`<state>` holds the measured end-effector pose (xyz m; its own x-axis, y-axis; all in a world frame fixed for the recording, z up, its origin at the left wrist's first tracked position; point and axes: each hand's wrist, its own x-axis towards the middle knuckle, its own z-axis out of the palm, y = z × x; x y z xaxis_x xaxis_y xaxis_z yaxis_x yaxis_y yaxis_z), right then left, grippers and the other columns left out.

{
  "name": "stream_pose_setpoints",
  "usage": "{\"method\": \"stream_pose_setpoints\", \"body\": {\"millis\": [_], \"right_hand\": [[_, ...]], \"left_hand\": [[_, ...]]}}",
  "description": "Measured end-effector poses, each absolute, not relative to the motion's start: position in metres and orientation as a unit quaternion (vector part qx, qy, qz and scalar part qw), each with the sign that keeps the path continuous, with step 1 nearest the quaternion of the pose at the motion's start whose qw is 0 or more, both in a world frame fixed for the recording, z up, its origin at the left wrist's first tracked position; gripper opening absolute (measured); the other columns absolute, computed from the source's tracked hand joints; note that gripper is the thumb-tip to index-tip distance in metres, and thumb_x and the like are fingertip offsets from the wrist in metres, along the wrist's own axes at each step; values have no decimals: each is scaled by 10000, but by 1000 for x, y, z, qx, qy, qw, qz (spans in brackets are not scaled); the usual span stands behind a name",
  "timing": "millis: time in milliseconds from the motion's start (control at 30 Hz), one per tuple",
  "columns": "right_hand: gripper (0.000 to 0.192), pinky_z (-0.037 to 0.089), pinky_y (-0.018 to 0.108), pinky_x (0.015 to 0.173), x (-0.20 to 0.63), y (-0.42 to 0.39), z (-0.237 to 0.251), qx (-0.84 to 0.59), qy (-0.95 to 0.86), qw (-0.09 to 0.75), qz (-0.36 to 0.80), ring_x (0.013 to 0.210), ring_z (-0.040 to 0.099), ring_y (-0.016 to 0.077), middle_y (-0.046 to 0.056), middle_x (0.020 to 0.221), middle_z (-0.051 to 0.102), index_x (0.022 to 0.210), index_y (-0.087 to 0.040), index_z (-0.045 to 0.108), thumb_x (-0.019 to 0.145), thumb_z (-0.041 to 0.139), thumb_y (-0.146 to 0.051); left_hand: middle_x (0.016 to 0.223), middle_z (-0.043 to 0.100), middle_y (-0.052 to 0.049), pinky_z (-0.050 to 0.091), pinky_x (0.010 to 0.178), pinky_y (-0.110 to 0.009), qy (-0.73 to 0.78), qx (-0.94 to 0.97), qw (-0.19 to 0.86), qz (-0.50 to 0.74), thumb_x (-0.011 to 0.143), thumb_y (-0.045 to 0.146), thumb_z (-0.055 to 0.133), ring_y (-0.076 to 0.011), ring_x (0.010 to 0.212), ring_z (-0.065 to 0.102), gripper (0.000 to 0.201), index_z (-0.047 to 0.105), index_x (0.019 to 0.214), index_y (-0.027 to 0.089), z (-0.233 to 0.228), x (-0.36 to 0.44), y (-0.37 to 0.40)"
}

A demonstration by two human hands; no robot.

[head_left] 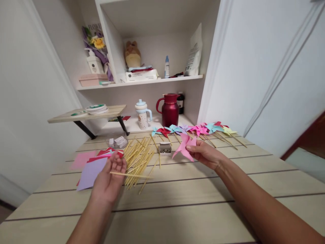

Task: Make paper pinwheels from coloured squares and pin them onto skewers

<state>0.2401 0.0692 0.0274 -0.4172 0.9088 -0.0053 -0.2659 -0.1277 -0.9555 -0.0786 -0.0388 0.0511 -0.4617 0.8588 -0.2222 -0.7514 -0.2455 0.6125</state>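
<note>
My right hand [203,153] pinches a pink paper pinwheel [185,147] between thumb and fingers, above the table. Palm up with curled fingers, my left hand [111,176] has a thin wooden stick [134,175] lying across it and pointing right. Behind that stick spreads a loose pile of wooden sticks [139,159]. Close to the left hand lie coloured paper sheets, a purple sheet [91,173] among them. A small open box [165,149] of metal pins stands between the hands. Several pinwheels on sticks, such as a bright pink one [199,129], lie in a row behind.
A clear container with small white boxes [118,141] sits beyond the left hand. At the back stand a dark red jug [170,110] and a light blue-topped cup [143,115]. A small raised wooden shelf [114,111] is at left. Storage shelves [175,79] rise behind the table.
</note>
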Motion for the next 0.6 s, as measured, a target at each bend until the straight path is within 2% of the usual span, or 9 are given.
{"method": "stream_pose_setpoints", "body": {"millis": [67,167,333,400,467,533,600], "right_hand": [[285,442,249,612,243,73,25,-323,-493,439,678,661,581,134,11,746,692,798,-168,694,605,875,-275],[272,449,251,622,244,74,23,-320,-493,438,680,676,582,134,13,754,691,796,-163,699,613,871,-266],[268,437,258,615,240,70,22,-313,-512,419,682,669,575,131,11,751,684,785,-166,694,625,868,-291],[262,423,264,611,239,69,23,-310,-521,410,681,642,560,124,1,722,675,776,-168,692,635,864,-305],[250,405,271,603,238,68,24,-307,-528,405,680,615,541,121,-7,689,664,757,-171,688,643,860,-312],[237,389,275,597,238,67,24,-305,-532,405,678,603,528,123,-10,664,654,726,-174,681,647,856,-312],[231,386,278,602,238,67,25,-304,-533,406,677,608,529,126,-10,665,653,716,-178,682,643,856,-310]], "left_hand": [[731,611,7,585,705,-208,372,59,466,801,990,149,375,-51,618,584,330,690,893,165,34,-65,-56],[763,610,9,564,800,-210,399,50,421,813,982,195,420,-57,698,597,298,707,902,204,14,-52,-78],[896,657,20,439,1049,-307,435,138,306,835,930,283,538,-86,864,615,172,709,933,264,5,-49,-94],[1011,680,9,370,1105,-374,492,209,275,799,880,342,601,-136,1003,609,158,708,980,282,3,-51,-98],[1127,681,-20,312,1129,-442,585,280,273,711,791,395,688,-214,1147,563,263,712,1027,281,-1,-55,-104],[1169,675,-54,305,1117,-486,645,332,273,631,714,434,733,-281,1197,531,354,723,1021,260,-6,-60,-111],[1160,670,-72,324,1092,-501,670,367,248,595,691,457,726,-308,1174,541,360,732,984,247,-10,-65,-118]]}}
